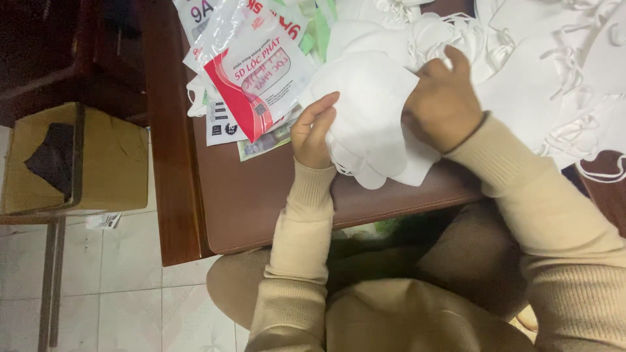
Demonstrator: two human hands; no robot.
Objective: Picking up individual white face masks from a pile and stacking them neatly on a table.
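A small stack of white face masks (368, 111) is held between both my hands above the brown table (248, 202). My left hand (313, 133) grips the stack's left edge, fingers curled around it. My right hand (443, 98) clasps the stack's right side from above. Both arms wear cream knitted sleeves. The stack's lower edge hangs near the table's front edge.
Clear plastic packaging bags with red and white print (251, 65) lie at the table's left. A heap of loose white masks with ear loops (554, 72) covers the back right. A cardboard box (72, 160) sits on a metal frame over the tiled floor to the left.
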